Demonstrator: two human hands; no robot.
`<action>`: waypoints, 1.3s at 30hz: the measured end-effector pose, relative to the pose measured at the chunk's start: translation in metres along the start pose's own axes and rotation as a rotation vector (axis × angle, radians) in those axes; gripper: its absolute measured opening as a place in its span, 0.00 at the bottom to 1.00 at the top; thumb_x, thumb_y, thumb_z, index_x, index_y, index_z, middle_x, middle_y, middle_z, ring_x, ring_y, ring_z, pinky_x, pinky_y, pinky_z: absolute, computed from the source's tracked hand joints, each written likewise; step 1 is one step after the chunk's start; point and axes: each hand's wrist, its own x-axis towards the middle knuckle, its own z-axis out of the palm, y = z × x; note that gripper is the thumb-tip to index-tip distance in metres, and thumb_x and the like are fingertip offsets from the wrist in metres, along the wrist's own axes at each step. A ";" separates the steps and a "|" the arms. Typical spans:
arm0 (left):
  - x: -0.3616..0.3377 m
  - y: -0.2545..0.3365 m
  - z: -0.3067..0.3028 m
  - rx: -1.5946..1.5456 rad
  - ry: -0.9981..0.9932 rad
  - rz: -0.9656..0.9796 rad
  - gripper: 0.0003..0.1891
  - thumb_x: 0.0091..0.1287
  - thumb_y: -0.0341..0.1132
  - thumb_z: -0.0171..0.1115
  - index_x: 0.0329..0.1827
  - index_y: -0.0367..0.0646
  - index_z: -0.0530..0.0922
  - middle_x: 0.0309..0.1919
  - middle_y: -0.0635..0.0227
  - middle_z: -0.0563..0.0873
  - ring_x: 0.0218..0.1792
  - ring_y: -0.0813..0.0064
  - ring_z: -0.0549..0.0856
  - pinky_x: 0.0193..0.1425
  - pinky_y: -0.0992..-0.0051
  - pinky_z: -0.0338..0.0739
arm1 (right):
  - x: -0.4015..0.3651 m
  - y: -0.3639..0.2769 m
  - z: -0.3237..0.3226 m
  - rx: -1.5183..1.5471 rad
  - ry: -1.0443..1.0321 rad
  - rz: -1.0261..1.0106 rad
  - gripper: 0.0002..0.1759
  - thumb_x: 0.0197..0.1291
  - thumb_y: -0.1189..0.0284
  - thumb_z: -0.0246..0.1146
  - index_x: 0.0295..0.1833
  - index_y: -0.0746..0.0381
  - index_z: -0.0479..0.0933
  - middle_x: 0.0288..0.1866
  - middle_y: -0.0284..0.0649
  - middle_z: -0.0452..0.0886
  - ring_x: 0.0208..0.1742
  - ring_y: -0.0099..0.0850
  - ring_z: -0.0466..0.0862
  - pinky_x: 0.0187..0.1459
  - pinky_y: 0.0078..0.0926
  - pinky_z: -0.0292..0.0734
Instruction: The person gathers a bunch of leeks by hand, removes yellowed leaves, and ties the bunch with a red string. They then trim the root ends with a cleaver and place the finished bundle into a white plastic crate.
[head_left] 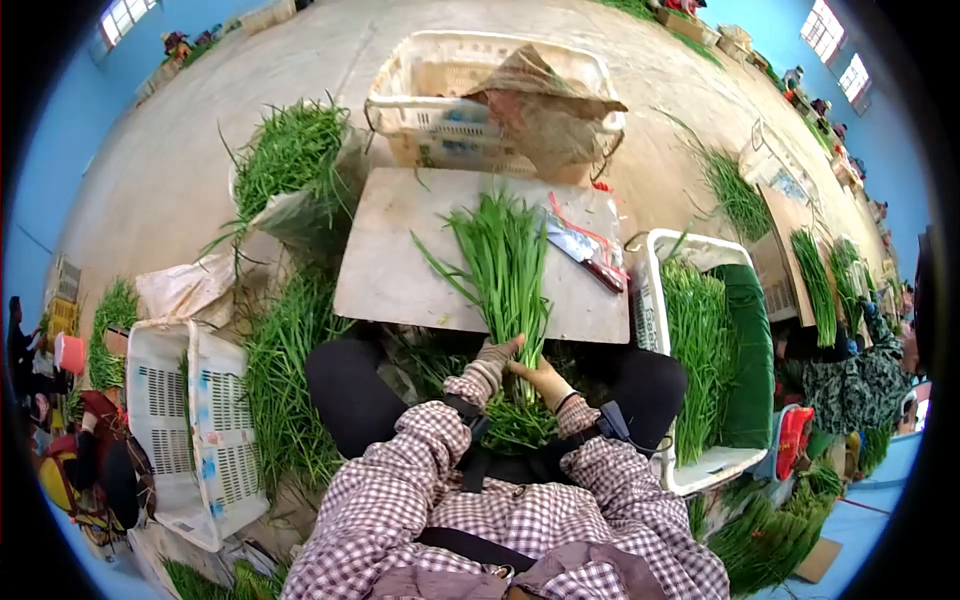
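Observation:
A bunch of long green stalks lies with its leafy tips on the pale board, its lower end over the near edge. My left hand is wrapped round the stalks from the left. From the right, my right hand holds the same bunch, its fingers partly hidden by the stalks. To the right of the bunch, a knife with a dark handle rests on the board beside a red strip. More loose greens are in my lap, below both hands.
Beyond the board stands a white crate with brown sacking over it. A crate of greens with green cloth is at right, an upright crate at left. Greens heap beside my left knee. Several people sit at both sides.

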 end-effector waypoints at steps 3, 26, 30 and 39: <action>0.016 -0.017 -0.012 0.100 -0.056 0.084 0.51 0.42 0.58 0.75 0.63 0.30 0.64 0.58 0.51 0.73 0.58 0.62 0.72 0.62 0.65 0.65 | -0.007 0.014 -0.008 0.089 0.002 0.106 0.36 0.56 0.62 0.66 0.65 0.64 0.62 0.55 0.41 0.75 0.52 0.32 0.76 0.52 0.29 0.72; -0.039 -0.022 -0.014 -0.471 -0.447 -0.101 0.32 0.51 0.53 0.71 0.53 0.40 0.75 0.45 0.63 0.83 0.42 0.68 0.84 0.45 0.65 0.82 | -0.040 0.037 0.029 -0.451 0.549 -0.364 0.32 0.65 0.54 0.53 0.65 0.67 0.61 0.61 0.53 0.70 0.62 0.44 0.70 0.62 0.34 0.63; -0.047 -0.047 -0.019 -0.660 -0.431 -0.020 0.35 0.50 0.54 0.71 0.57 0.42 0.72 0.49 0.63 0.81 0.49 0.67 0.81 0.50 0.67 0.81 | -0.023 0.038 0.031 -0.451 0.572 -0.389 0.28 0.67 0.57 0.50 0.63 0.67 0.64 0.59 0.54 0.71 0.61 0.47 0.71 0.61 0.35 0.64; -0.047 -0.052 -0.009 -0.354 -0.303 -0.116 0.23 0.51 0.31 0.72 0.52 0.44 0.77 0.48 0.69 0.82 0.50 0.69 0.78 0.54 0.69 0.74 | -0.024 0.051 0.012 -1.014 0.591 -0.440 0.19 0.63 0.66 0.53 0.57 0.60 0.73 0.60 0.46 0.72 0.58 0.46 0.73 0.58 0.41 0.67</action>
